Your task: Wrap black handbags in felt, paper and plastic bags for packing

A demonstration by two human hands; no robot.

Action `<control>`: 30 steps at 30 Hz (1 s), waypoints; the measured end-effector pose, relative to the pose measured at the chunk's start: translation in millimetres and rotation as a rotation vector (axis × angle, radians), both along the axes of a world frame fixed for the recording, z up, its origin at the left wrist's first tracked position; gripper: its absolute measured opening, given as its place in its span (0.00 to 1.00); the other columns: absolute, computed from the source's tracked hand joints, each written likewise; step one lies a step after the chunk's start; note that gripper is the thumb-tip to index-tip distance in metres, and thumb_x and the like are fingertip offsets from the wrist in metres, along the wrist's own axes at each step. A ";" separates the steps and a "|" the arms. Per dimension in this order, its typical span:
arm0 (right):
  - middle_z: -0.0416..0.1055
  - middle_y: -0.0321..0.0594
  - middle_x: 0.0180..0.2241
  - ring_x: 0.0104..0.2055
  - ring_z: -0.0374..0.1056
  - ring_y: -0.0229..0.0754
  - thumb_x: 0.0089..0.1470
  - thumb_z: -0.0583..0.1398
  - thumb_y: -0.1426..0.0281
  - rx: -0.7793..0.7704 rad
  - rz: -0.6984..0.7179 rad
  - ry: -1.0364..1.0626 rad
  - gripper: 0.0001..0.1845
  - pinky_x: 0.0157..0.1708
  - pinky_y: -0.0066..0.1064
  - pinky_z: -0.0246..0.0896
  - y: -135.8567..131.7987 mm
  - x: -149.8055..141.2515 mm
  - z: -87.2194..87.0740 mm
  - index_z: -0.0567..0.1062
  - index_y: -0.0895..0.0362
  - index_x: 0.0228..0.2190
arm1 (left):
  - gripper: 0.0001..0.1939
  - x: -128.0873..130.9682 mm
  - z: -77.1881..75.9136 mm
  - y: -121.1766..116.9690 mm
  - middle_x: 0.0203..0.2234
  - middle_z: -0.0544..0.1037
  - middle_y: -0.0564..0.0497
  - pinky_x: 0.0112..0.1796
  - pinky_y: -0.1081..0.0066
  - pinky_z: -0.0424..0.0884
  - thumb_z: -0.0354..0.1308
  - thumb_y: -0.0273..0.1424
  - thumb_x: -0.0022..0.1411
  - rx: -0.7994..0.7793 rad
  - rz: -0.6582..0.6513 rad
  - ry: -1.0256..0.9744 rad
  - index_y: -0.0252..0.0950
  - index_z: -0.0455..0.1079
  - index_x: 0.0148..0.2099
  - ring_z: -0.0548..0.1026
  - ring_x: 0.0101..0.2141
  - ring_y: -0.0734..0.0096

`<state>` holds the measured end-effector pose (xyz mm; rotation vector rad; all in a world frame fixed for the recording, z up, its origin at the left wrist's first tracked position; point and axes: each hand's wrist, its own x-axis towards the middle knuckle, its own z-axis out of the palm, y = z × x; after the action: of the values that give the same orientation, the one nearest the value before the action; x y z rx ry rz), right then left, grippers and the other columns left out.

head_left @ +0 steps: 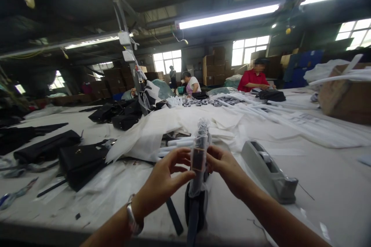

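Note:
Upright in front of me stands a dark bag strap (198,179), wrapped in clear plastic film and with a gold-edged rectangular buckle (198,159). My left hand (165,179) grips its left edge, thumb near the buckle's lower corner and fingers curled at the film. From the right side my right hand (224,168) pinches the wrapped strap, its fingertips partly hidden behind it. Below, the strap runs down to a black bag (189,210) seen end-on at the table's near edge. A loose dark strip (174,216) lies just left of it.
A grey tape dispenser (269,173) sits right of my forearm. Black bags (82,162) lie at left, beside white foam sheets (136,135). White tubes (176,142) lie behind the strap. A cardboard box (344,96) stands far right. Co-workers (252,79) sit across the table.

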<state>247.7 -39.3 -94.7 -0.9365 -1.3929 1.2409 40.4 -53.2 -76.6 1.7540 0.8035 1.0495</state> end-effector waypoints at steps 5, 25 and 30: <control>0.67 0.34 0.26 0.26 0.59 0.35 0.54 0.64 0.51 0.043 0.054 0.037 0.21 0.26 0.28 0.54 -7.7 -8.4 13.1 0.75 0.59 0.30 | 0.11 10.3 -19.8 -12.7 0.40 0.80 0.47 0.47 0.62 0.74 0.64 0.37 0.63 -0.009 0.088 -0.010 0.39 0.74 0.46 0.78 0.41 0.61; 0.76 0.38 0.40 0.39 0.72 0.40 0.53 0.66 0.55 0.136 0.196 -0.008 0.20 0.38 0.28 0.66 -16.6 2.7 15.4 0.78 0.56 0.41 | 0.28 11.7 -28.1 -15.9 0.47 0.80 0.48 0.51 0.63 0.71 0.64 0.42 0.61 -0.142 0.278 -0.028 0.41 0.67 0.62 0.76 0.51 0.54; 0.75 0.37 0.34 0.33 0.69 0.38 0.54 0.65 0.56 0.214 0.077 -0.096 0.17 0.30 0.26 0.62 -15.4 1.5 13.3 0.80 0.56 0.38 | 0.24 16.0 -21.7 -19.6 0.52 0.77 0.49 0.51 0.64 0.70 0.66 0.42 0.59 -0.123 0.329 0.002 0.41 0.72 0.56 0.72 0.55 0.53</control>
<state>249.2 -54.7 -81.4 -0.8094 -1.6153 1.0896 56.4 -72.8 -98.3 1.5506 1.1612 1.1845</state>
